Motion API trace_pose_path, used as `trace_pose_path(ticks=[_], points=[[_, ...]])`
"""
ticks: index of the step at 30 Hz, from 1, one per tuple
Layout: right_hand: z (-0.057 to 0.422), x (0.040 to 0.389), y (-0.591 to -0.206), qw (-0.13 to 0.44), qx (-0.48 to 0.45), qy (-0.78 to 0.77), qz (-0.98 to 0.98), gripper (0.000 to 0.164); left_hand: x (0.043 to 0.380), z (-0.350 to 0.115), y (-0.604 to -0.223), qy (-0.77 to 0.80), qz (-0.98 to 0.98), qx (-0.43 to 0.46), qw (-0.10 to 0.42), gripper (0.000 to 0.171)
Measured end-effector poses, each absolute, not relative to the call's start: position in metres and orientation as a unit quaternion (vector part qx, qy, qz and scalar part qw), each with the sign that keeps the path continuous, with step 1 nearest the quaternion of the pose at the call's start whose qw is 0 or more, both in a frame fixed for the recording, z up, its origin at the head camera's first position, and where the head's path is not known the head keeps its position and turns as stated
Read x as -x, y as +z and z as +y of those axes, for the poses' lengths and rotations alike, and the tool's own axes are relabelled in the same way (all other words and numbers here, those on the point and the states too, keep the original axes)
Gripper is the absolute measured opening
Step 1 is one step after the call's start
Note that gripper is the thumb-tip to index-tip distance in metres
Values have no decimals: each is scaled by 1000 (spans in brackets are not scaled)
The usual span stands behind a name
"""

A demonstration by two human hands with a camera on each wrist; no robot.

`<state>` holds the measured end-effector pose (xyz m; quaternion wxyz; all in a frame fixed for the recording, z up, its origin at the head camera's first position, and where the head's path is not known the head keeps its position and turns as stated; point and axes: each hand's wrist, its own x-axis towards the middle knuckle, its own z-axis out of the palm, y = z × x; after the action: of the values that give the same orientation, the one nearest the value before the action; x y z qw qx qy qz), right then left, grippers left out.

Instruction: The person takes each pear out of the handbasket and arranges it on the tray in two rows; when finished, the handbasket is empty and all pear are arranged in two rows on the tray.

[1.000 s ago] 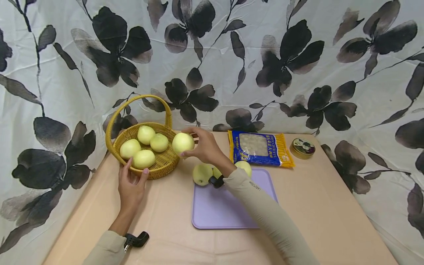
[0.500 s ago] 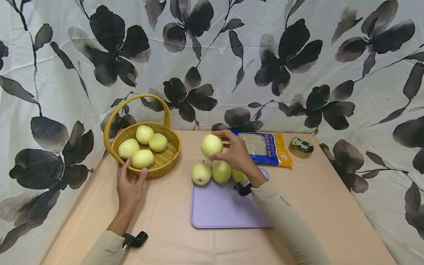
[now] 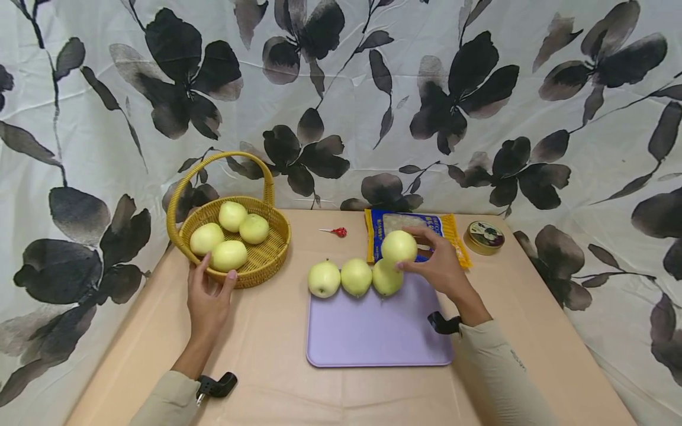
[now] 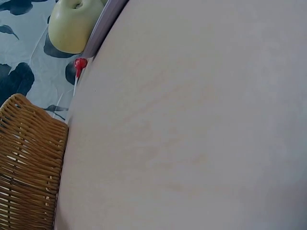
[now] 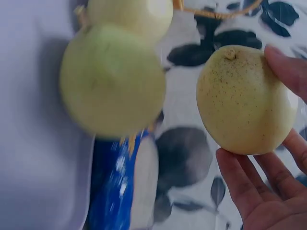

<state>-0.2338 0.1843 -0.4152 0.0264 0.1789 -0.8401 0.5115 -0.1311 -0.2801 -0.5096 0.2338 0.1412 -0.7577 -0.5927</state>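
Note:
My right hand [image 3: 439, 266] pinches a pale green pear [image 3: 399, 247] between thumb and fingertips, above the back right of a lilac tray [image 3: 373, 337]. In the right wrist view the held pear [image 5: 244, 100] shows its speckled end. Along the tray's back edge sit three more pears [image 3: 356, 277] in a row, and the held one overlaps the rightmost in the head view. On the left, my left hand [image 3: 209, 305] holds the front rim of a handled wicker basket [image 3: 266, 269], some fingers hidden. Several pears [image 3: 229, 255] lie inside it.
A blue and yellow food packet [image 3: 375, 228] lies behind the tray, partly covered by the right hand. To its right stands a round gold tin [image 3: 483, 237]. A small red-headed item with a thin stick [image 3: 338, 232] lies between basket and packet. Floral cloth [image 3: 373, 89] hangs behind.
My right hand has carried the pear rightward from beside the basket to over the tray's back right, uncovering the row of pears and the red-headed item. The left hand stays at the basket.

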Motion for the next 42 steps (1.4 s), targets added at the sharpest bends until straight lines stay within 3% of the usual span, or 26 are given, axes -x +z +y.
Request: trace_pose_path(ticks=[9,19,35,42], points=[[234,230,-435,-12,-139,492,-859,76,131,-280,-507,-601,-751,-140,235,74],[247,236,-472,-52,-123,499,-856,74,130,-281,-507,-595,-755,-141,236,73],[243,234,-467,-42,-126,461,-877,72,130,-282,-510,-598,-753,-144,234,74],[238,234,-453,-2,-115,426,-898,70,130,-281,-510,-598,-754,-142,232,74]])
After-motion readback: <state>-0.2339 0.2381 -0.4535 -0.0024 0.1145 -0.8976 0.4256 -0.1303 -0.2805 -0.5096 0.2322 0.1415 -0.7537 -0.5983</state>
